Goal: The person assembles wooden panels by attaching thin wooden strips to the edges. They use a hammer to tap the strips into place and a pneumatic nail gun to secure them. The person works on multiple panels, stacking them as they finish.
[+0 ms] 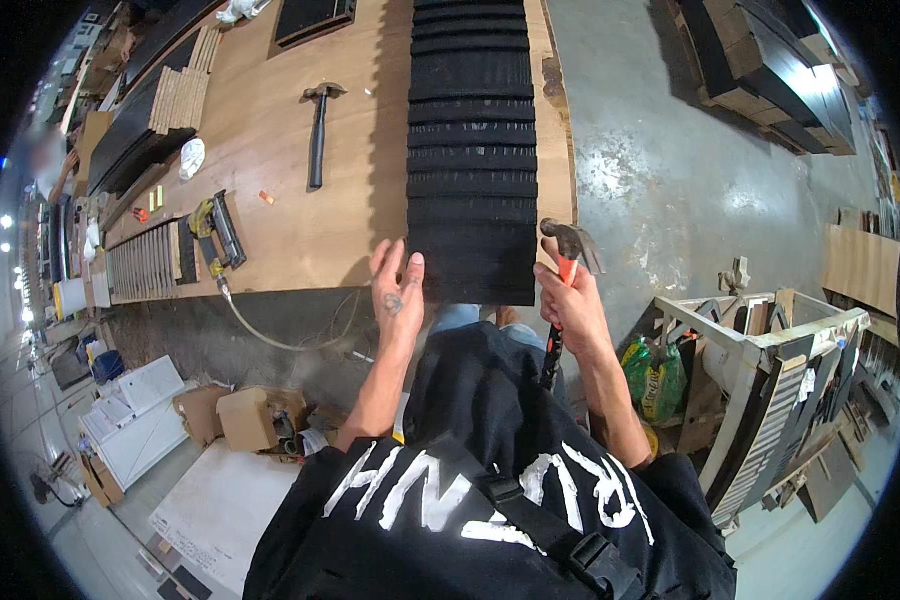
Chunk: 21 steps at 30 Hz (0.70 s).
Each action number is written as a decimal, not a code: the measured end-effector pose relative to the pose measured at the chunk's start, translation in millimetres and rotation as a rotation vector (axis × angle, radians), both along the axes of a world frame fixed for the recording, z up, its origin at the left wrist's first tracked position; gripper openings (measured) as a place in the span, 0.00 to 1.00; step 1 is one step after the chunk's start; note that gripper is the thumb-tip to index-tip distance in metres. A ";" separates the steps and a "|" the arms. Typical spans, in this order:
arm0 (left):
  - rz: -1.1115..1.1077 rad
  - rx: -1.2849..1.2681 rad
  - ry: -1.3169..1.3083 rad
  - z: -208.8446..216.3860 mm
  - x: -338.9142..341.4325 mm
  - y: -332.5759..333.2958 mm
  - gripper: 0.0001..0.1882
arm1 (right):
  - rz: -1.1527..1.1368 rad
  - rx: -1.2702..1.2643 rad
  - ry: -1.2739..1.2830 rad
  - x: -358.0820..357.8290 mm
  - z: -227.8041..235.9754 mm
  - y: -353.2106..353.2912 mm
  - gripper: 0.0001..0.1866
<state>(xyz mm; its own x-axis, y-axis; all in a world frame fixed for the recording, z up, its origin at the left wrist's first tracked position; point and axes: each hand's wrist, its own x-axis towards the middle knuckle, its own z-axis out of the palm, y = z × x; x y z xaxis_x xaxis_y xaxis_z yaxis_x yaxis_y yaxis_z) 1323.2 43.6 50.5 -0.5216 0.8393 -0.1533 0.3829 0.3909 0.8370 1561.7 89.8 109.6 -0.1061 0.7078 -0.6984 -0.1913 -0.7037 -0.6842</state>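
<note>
A long black slatted panel (472, 215) lies on the wooden workbench (270, 240), its near end reaching past the bench's front edge toward me. My left hand (397, 290) is at the panel's near left corner, fingers stretched out and thumb against the edge. At the opposite corner, my right hand (573, 305) is closed round a claw hammer (568, 270) with an orange-red and black handle. The hammer's head points away from me, beside the panel's right edge. Whether the right fingers also touch the panel, I cannot tell.
Left on the bench lie a second hammer (317, 140), a yellow-green nail gun (208, 232) with its hose, and stacked slats (145, 265). Black boards (770, 70) are piled far right. A white-framed rack (760, 340) holding offcuts stands near right; cardboard boxes (245, 420) sit lower left.
</note>
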 end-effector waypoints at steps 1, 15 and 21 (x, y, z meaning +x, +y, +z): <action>-0.028 -0.007 -0.015 -1.3 0.9 3.9 0.25 | 0.067 -0.030 -0.050 -0.8 -6.6 2.4 0.25; -0.116 0.035 -0.185 12.7 -14.0 26.4 0.24 | -0.095 -0.030 -0.089 -17.9 20.3 24.5 0.28; -0.156 0.053 -0.264 1.9 -19.4 42.3 0.27 | -0.050 -0.046 -0.023 -22.2 11.2 35.0 0.27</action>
<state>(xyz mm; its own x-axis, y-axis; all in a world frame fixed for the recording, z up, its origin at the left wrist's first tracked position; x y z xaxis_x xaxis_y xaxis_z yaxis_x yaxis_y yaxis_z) 1303.8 85.9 52.4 -0.3334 0.9166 -0.2205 0.2018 0.2978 0.9330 1539.5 124.8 120.8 -0.0555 0.6786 -0.7324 -0.2114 -0.7249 -0.6556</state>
